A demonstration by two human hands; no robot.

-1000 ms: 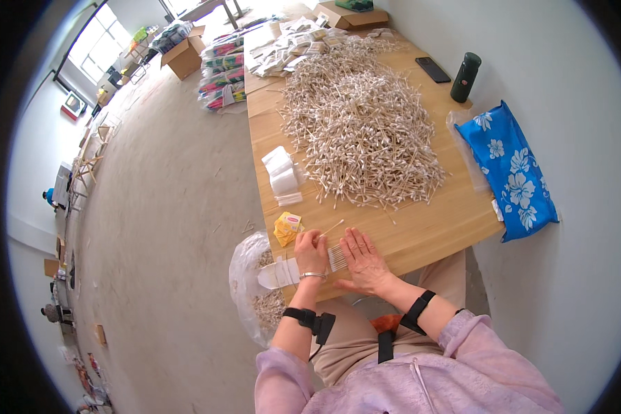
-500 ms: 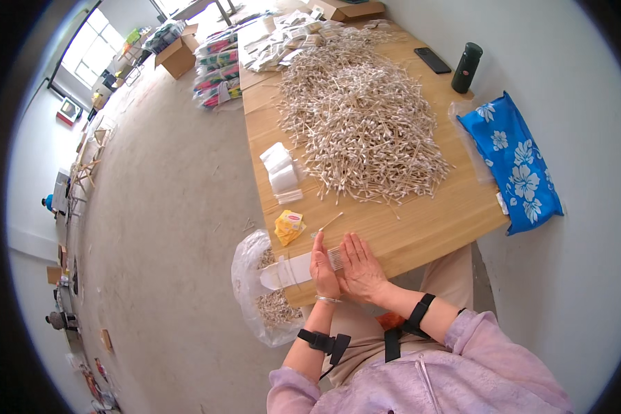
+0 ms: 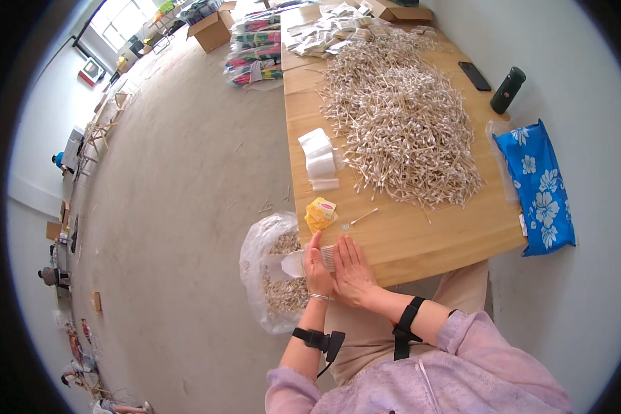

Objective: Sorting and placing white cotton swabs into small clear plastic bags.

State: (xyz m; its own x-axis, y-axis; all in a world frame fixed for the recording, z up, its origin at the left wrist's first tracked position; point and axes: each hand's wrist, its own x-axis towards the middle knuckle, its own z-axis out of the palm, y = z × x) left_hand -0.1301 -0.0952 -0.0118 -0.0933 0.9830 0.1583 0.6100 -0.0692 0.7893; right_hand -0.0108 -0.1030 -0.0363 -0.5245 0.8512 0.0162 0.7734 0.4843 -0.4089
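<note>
A clear flat packet (image 3: 294, 263) of cotton swabs lies at the near left corner of the wooden table, its empty end sticking out past the edge. My left hand (image 3: 317, 273) stands on its side across the packet, fingers straight. Flat against the swab-filled part rests my right hand (image 3: 354, 270), fingers stretched out. The swab ends show between the two hands; the rest is hidden under them. Just beyond my fingers lie a single cotton swab (image 3: 364, 217) and small yellow cards (image 3: 320, 215).
A big heap of loose swabs (image 3: 410, 131) covers the table's middle, with filled packets (image 3: 331, 34) behind. Clear bags (image 3: 317, 155) are stacked at left. A phone (image 3: 475, 76), dark bottle (image 3: 508, 90) and blue floral pack (image 3: 541, 190) line the right. A plastic sack of swabs (image 3: 255, 276) hangs below the left edge.
The view has shifted, so the table sits farther right in the picture. Both hands have moved left relative to the table, and less of the packet's empty end shows.
</note>
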